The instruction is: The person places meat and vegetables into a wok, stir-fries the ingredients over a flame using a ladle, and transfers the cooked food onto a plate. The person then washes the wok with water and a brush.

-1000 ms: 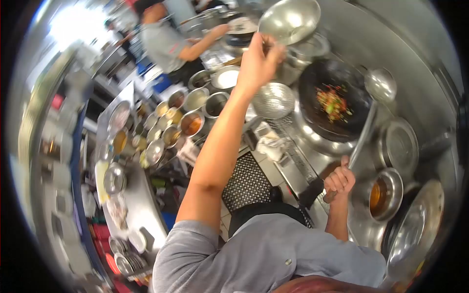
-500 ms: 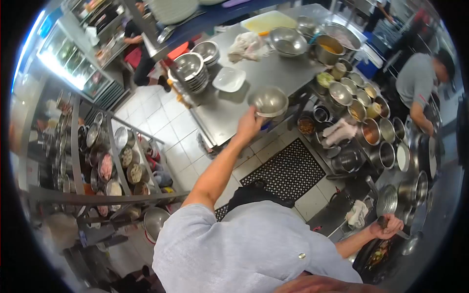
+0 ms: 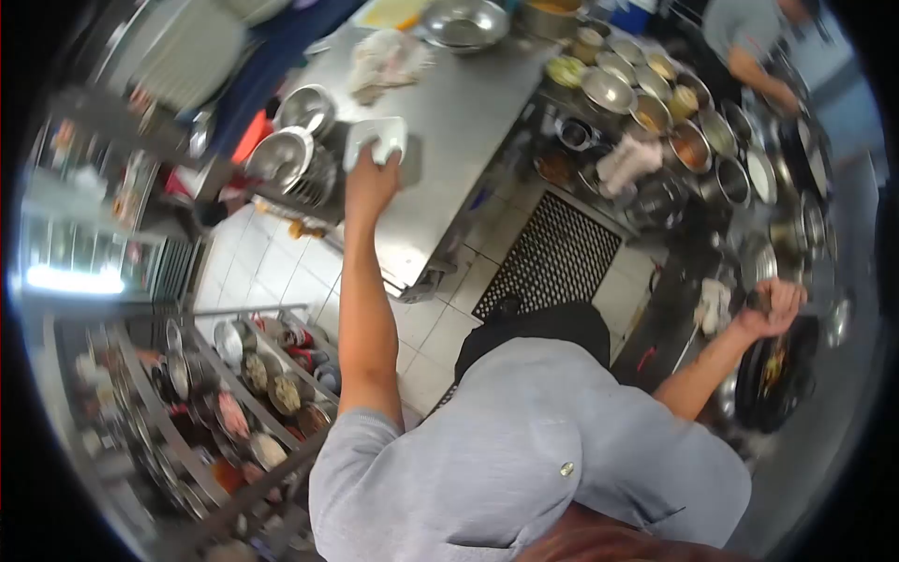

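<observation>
My left hand (image 3: 373, 185) is at the near rim of a white square dish (image 3: 376, 134) on the steel table, its fingers over the edge and gripping it. Left of the dish stand stacked metal bowls (image 3: 281, 157), with another metal bowl (image 3: 306, 110) just behind. At the right, my right hand (image 3: 777, 307) is closed around the dark handle of a ladle (image 3: 840, 321), whose shaft runs out to the right. Below that hand sits a dark wok (image 3: 775, 375) with some food in it.
The steel table (image 3: 449, 159) also bears a crumpled white cloth (image 3: 386, 64) and a wide metal bowl (image 3: 464, 23). Pots of ingredients (image 3: 690, 147) crowd the right counter near a co-worker (image 3: 749, 42). A black floor mat (image 3: 551, 258) lies between. Racks (image 3: 225, 412) fill the lower left.
My left hand no longer holds the metal bowl and has moved left to the white dish. My right hand keeps the ladle. The view has turned, shifting the surroundings.
</observation>
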A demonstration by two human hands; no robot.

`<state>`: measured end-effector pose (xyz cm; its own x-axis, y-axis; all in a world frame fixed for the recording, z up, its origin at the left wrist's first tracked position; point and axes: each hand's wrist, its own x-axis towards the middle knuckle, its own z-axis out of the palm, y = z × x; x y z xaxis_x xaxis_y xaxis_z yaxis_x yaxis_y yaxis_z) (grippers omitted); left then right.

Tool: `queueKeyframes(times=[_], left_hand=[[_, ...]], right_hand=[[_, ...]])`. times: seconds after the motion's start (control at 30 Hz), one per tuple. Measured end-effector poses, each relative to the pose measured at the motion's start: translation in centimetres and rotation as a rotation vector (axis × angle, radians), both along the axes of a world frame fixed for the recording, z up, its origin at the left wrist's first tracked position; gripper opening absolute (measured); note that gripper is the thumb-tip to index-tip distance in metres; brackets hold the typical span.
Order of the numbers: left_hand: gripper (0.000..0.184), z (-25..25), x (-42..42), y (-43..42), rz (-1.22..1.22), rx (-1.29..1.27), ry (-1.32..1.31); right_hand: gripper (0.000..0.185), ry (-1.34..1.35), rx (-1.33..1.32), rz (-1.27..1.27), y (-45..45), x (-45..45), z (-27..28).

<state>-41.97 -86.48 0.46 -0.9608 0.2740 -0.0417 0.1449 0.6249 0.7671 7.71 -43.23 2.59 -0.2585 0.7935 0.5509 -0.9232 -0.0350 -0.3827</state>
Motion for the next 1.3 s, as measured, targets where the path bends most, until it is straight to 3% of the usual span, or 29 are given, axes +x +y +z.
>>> queueKeyframes(times=[0.03, 0.1, 0.13, 0.2, 0.23, 0.27, 0.3, 0.37, 0.5, 0.53, 0.57, 0.63, 0.73, 0.8, 0.9, 1.1, 1.2, 1.23, 1.3], left_hand=[[0.054, -2.4, 1.3, 0.9, -0.147, 0.021, -0.096], [0.046, -5.2, 4.9, 2.4, -0.4, -0.053, -0.272], [0.044, -6.3, 7.1, 3.4, -0.454, -0.102, -0.499], [0.043, -13.7, 10.9, 3.2, -0.727, -0.154, -0.494], [0.041, -13.4, 13.0, 3.8, -0.832, -0.328, -0.589], [0.044, -17.2, 14.6, 3.5, -0.964, -0.546, -0.62], [0.05, -24.3, 16.3, 1.1, -1.18, -0.466, -0.448], [0.055, -21.4, 19.6, 3.7, -0.914, -0.563, -0.864], [0.052, -21.2, 17.6, 10.9, -0.901, -0.836, -0.807], [0.052, -21.7, 16.3, 13.5, -1.009, -0.845, -0.654], [0.053, -21.9, 15.0, 16.2, -1.119, -0.852, -0.499], [0.054, -18.1, 13.8, 22.4, -1.061, -0.704, -0.325], [0.052, -18.5, 11.9, 30.3, -1.064, -0.495, -0.171], [0.047, -18.1, 11.7, 34.8, -0.915, -0.174, -0.482], [0.044, -20.2, 11.2, 40.9, -0.908, -0.114, -0.621], [0.047, -22.8, 9.4, 48.8, -0.769, -0.157, -0.911], [0.046, -24.5, 7.8, 49.6, -0.888, -0.219, -0.94], [0.045, -25.4, 7.3, 49.4, -0.972, -0.266, -0.932], [0.042, -25.8, 6.6, 48.6, -1.031, -0.287, -0.911]], right_hand=[[0.012, 0.113, 0.001, 0.152, -2.0, -1.1, 1.7], [0.012, 0.161, -0.08, 0.167, -3.2, -0.2, 2.3], [0.012, 0.225, -0.152, 0.234, -3.1, 0.4, 2.4], [0.011, 0.176, -0.188, 0.168, -3.1, 2.6, 2.1], [0.011, 0.124, -0.234, 0.141, -2.9, 3.8, 1.6], [0.016, 0.066, -0.24, 0.092, -2.5, 5.2, 0.9], [0.016, 0.072, -0.237, 0.063, -2.2, 6.9, 0.0], [0.023, -0.116, -0.428, -0.114, -1.3, 10.6, -0.9], [0.027, -0.075, -0.398, -0.127, -2.5, 14.7, -0.3], [0.025, -0.402, -0.589, -0.592, -1.9, 15.9, -2.4], [0.021, -0.756, -0.795, -0.755, 0.0, 18.6, -5.0], [0.017, -0.658, -0.837, -0.796, -0.8, 16.8, -5.4], [0.015, -0.384, -0.834, -0.666, -2.4, 15.7, -6.2], [0.016, -0.367, -0.854, -0.66, -3.3, 14.6, -5.9], [0.019, -0.367, -0.902, -0.658, -5.2, 10.7, -5.0], [0.037, -0.982, -1.004, -0.135, -4.7, -1.4, 0.3], [0.043, -1.259, -0.904, 0.096, -1.2, -6.9, 0.7], [0.043, -1.264, -0.914, 0.095, -0.3, -8.2, 0.6], [0.042, -1.529, -0.771, 0.116, 1.0, -10.3, 0.3]])
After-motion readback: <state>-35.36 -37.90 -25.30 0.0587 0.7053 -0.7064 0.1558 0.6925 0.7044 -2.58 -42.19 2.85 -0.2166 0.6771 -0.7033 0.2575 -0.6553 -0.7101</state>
